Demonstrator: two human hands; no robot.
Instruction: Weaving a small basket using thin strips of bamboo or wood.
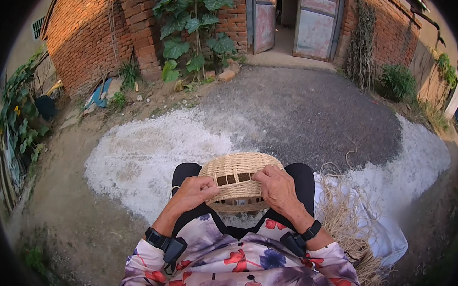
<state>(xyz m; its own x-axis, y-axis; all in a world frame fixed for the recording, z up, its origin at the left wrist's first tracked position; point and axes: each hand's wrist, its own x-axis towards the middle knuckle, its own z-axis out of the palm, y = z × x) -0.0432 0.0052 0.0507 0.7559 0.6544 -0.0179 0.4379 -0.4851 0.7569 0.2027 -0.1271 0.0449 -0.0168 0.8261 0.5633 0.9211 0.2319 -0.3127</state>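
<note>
The basket (244, 162) is between your knees (303, 185). The fingers of your left hand (193, 191) clamp its left edge; those of your right hand (278, 189) pinch its right, some tips hidden. Its inside is hard to make out. Right of the basket, tangled cord (339, 210) partly covers a white sack (392, 241).

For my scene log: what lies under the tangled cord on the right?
White sheeting shows beneath and beside the tangled cord; whatever lies under its densest part is covered.
</note>
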